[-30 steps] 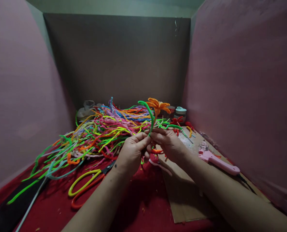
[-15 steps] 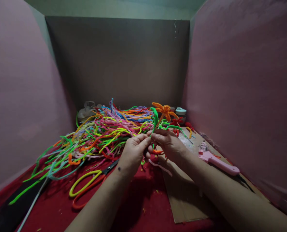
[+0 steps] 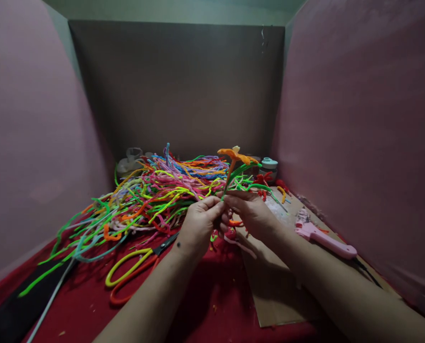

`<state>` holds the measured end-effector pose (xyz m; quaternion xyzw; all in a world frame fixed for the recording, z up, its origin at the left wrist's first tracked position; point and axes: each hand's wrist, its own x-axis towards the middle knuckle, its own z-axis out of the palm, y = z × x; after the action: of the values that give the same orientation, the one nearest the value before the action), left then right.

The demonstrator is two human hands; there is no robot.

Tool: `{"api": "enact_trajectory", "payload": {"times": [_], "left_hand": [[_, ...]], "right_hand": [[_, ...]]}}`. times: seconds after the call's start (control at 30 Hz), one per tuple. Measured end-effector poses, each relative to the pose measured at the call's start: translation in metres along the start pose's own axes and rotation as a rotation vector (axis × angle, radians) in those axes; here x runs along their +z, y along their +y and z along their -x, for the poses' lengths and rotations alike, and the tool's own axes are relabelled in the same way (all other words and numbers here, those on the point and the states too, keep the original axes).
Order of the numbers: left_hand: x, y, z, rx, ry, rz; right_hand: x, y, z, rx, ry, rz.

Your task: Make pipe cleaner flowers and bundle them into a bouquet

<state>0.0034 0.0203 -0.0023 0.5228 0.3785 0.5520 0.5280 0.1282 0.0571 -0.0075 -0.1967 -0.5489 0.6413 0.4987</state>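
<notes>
An orange pipe-cleaner flower (image 3: 234, 156) stands upright above my two hands, its petals spread at the top of a thin stem. One green pipe-cleaner leaf (image 3: 244, 168) leans out to the right from that stem. My left hand (image 3: 207, 215) pinches the lower stem between thumb and fingers. Right against it, my right hand (image 3: 246, 209) closes its fingertips on the same stem. The bottom of the stem is hidden by my fingers. Just left of my left forearm lie scissors (image 3: 130, 269) with one yellow and one orange handle loop.
A large heap of multicoloured pipe cleaners (image 3: 162, 190) spreads behind and left of my hands. On the right, a pink glue gun (image 3: 327, 240) rests on cardboard (image 3: 277, 295). A lidded jar (image 3: 268, 166) stands at the back. Red cloth (image 3: 205, 295) covers the table.
The flower has turned in my fingers: its green leaf, formerly left of the stem, now points right, and the bloom has shifted slightly left. Both hands stay nearly in place.
</notes>
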Motion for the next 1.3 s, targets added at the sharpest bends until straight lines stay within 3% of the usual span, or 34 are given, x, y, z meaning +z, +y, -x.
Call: {"api": "enact_trajectory", "payload": {"times": [0.2, 0.3, 0.37, 0.53, 0.63, 0.87, 1.07, 1.2, 1.3], "left_hand": [[-0.007, 0.003, 0.000, -0.205, -0.189, 0.315], [-0.006, 0.007, 0.001, -0.213, -0.237, 0.271], [-0.002, 0.007, 0.002, -0.120, -0.146, 0.056], [0.003, -0.004, 0.006, 0.357, 0.290, -0.693], [0.001, -0.007, 0.006, 0.415, 0.303, -0.816], [0.000, 0.007, 0.001, 0.051, 0.073, -0.241], [-0.005, 0.007, 0.002, -0.110, -0.120, 0.162], [-0.008, 0.009, 0.003, -0.185, -0.249, 0.293], [-0.009, 0.012, 0.004, -0.212, -0.268, 0.277]], "right_hand": [[-0.009, 0.004, -0.004, 0.041, -0.012, -0.101], [-0.008, 0.004, -0.005, 0.059, 0.007, -0.120], [-0.005, 0.004, -0.004, 0.058, 0.037, -0.099], [0.004, -0.002, 0.002, -0.011, 0.158, 0.045], [0.006, -0.004, 0.003, -0.037, 0.127, 0.128], [-0.005, 0.003, -0.004, -0.043, 0.023, 0.020], [-0.011, 0.002, -0.006, -0.026, -0.061, 0.000], [-0.011, 0.001, -0.007, 0.023, -0.124, -0.033], [-0.010, -0.001, -0.005, 0.045, -0.127, -0.105]]}}
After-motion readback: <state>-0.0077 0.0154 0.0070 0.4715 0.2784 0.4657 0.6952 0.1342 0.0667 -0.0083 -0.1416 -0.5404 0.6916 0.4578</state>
